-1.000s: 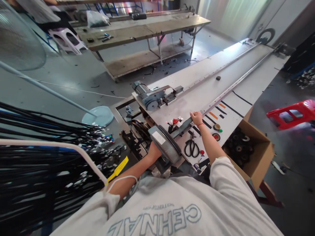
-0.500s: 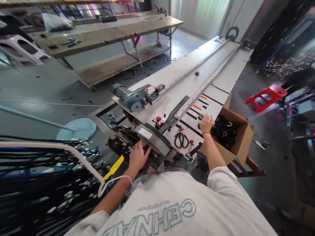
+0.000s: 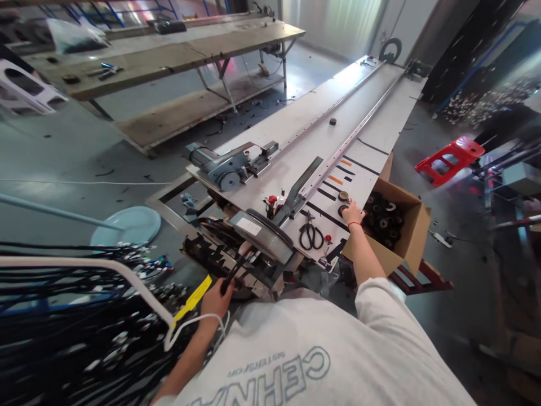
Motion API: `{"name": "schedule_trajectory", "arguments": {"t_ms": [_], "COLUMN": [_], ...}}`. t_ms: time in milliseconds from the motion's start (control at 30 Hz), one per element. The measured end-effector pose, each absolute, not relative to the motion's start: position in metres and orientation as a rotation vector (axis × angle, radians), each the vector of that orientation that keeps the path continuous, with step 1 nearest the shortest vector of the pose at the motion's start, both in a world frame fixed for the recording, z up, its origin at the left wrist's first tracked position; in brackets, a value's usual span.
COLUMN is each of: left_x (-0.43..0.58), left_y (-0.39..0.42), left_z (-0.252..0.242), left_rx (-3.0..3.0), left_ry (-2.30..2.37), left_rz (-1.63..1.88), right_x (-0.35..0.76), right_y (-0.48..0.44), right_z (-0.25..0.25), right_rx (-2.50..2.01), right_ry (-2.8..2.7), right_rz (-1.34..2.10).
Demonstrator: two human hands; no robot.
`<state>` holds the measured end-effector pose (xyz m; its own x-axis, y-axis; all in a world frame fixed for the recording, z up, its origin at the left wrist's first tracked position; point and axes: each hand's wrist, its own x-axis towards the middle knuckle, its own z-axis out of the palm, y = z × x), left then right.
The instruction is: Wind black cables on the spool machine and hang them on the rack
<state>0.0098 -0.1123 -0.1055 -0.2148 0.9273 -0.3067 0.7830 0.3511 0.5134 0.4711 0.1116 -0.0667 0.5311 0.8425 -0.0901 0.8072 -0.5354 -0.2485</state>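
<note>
The left hand (image 3: 215, 300) was closed around a black cable (image 3: 235, 269) by the wound coil below the desk (image 3: 296, 141) edge. The right hand (image 3: 353, 213) pressed fingers on a round button (image 3: 341, 211) beside the scissors (image 3: 311, 237).

A white short-sleeved T-shirt (image 3: 321, 355) with grey-blue block lettering across the chest (seen upside down); bare forearms; a thin red band (image 3: 354, 224) circles the right wrist.

1. Scissors (image 3: 311, 235) lie on the long table (image 3: 308, 141), near end.
2. A cardboard box (image 3: 403, 225) sits right of the table.
3. A cable bundle (image 3: 76, 321) lies near left.
</note>
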Motion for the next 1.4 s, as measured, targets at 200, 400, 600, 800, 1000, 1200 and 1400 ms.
{"name": "schedule_trajectory", "arguments": {"t_ms": [200,400,600,800,1000,1200,1400], "left_x": [-0.001,-0.039,0.009,0.028,0.016,0.02,-0.006], "left_y": [-0.118,-0.117,-0.046,-0.048,-0.068,-0.066,-0.08], "left_z": [-0.1,-0.112,-0.075,-0.053,-0.055,-0.054,-0.072], "left_rx": [1.477,1.405,1.495,1.735,1.696,1.65,1.442], "left_ry": [1.926,1.805,1.395,1.575,1.571,1.572,1.317], "left_rz": [0.463,0.289,0.39,0.373,0.378,0.428,0.414], "right_x": [0.463,0.42,0.39,0.383,0.386,0.386,0.389], "right_y": [0.097,0.013,-0.014,-0.014,-0.016,-0.013,-0.013], "right_z": [-0.072,-0.101,-0.104,-0.101,-0.105,-0.107,-0.108], "right_rx": [-2.512,-2.471,-2.459,-2.523,-2.496,-2.524,-2.496], "right_ry": [-1.36,-0.933,-0.816,-0.815,-0.823,-0.811,-0.836], "right_rz": [0.378,0.465,0.473,0.357,0.336,0.327,0.305]}}
